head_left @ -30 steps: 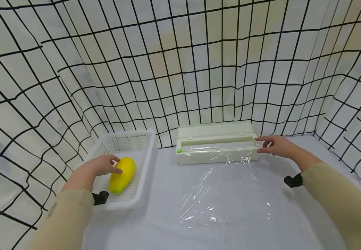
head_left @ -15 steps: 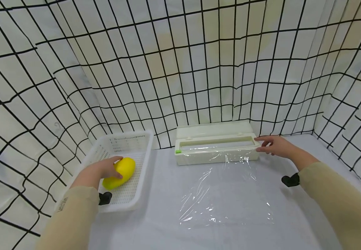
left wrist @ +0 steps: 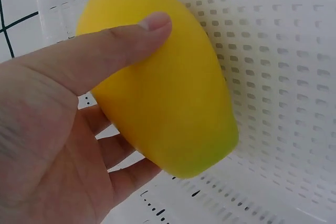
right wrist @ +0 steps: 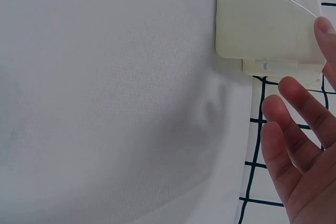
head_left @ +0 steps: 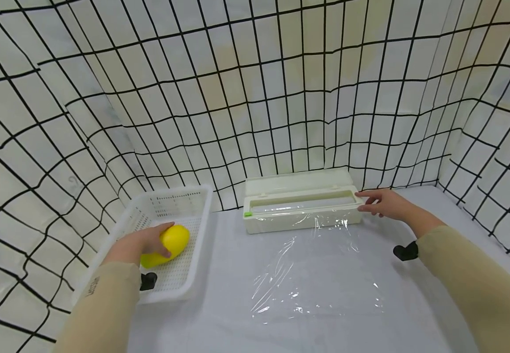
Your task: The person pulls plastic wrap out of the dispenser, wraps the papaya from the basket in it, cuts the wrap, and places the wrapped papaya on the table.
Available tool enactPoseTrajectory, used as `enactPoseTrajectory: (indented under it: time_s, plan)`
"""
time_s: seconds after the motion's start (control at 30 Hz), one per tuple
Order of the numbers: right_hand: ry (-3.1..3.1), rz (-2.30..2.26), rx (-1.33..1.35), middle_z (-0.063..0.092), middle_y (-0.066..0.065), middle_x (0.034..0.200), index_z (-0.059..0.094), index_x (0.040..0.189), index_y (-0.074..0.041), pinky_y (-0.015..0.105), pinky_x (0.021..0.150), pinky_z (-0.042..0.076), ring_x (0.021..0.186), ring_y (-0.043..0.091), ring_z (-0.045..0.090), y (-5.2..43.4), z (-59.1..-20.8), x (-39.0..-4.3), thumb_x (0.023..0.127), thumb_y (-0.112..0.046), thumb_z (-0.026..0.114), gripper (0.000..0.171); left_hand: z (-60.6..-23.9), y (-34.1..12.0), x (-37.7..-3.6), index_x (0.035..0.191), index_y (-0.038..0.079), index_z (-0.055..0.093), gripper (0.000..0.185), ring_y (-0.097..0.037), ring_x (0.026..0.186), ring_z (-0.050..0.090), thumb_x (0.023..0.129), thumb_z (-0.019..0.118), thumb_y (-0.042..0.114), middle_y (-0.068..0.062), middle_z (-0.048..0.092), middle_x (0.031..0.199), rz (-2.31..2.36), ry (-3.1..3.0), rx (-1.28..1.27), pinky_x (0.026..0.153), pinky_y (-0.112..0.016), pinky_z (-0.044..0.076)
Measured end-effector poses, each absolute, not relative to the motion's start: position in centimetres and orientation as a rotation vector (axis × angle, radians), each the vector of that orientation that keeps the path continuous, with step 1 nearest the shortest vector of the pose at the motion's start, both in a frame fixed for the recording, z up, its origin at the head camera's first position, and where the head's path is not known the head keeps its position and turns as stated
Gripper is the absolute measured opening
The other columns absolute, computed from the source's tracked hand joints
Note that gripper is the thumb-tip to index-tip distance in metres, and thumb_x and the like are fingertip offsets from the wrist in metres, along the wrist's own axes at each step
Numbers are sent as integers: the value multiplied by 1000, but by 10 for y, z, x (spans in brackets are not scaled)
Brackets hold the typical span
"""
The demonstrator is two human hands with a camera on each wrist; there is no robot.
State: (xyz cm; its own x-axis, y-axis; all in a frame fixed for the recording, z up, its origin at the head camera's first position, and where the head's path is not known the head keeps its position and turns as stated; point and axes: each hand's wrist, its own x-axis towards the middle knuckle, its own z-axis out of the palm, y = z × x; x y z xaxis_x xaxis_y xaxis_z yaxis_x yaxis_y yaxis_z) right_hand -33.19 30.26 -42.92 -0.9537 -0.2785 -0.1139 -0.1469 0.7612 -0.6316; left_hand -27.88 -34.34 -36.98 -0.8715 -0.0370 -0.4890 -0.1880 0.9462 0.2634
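Mango: yellow mango (head_left: 166, 242) (left wrist: 163, 82), inside the white perforated basket (head_left: 180, 198) (left wrist: 283, 51) at table left.
Left hand: left hand (head_left: 142, 242) (left wrist: 63, 129) grips the mango, thumb across its top, fingers curled beneath.
Right hand: right hand (head_left: 385, 202) (right wrist: 302, 145), fingers fairly straight, fingertips at the right end of the wrap dispenser (head_left: 301, 201) (right wrist: 265, 19); holds nothing.
Film: cling film (head_left: 317, 274) drawn from the dispenser, flat on the white table (head_left: 436, 299), between both hands.
Surround: black-gridded cloth wall (head_left: 255, 88).

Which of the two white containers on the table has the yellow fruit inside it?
The perforated basket on the left holds the yellow fruit, gripped by the left hand. The long wrap dispenser holds only film.
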Motion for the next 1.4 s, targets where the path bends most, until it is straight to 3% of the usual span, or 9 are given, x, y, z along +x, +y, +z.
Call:
enactPoseTrajectory:
  time_s: [0.5,0.83,1.13,1.4]
  plan:
    - [2747,-976,-337,64,16,114,46,148,-10,33,70,52,84,25,60,302,-429,-332,90,-40,72,70,-374,-350,-283,155,13,24,99,-49,119,43,77,84,27,-31,36,147,481,2702,-12,98,-73,32]
    - [2754,-949,-335,64,16,114,45,148,-10,33,70,52,85,26,60,302,-428,-331,90,-42,71,71,-330,-331,-284,150,6,21,94,-44,112,51,81,81,28,-30,38,144,551,2878,230,93,-61,44]
    - [2757,-929,-307,64,14,112,46,149,-11,32,69,52,85,25,60,302,-427,-332,90,-42,71,71,-291,-279,-273,151,17,28,88,-37,117,51,82,81,29,-17,46,142,578,2990,441,98,-61,41]
    - [2762,-918,-315,65,15,112,46,148,-11,32,70,52,86,23,60,302,-430,-334,90,-44,70,71,-288,-203,-258,149,26,38,84,-23,115,52,79,84,27,2,50,139,623,2926,709,100,-49,44]
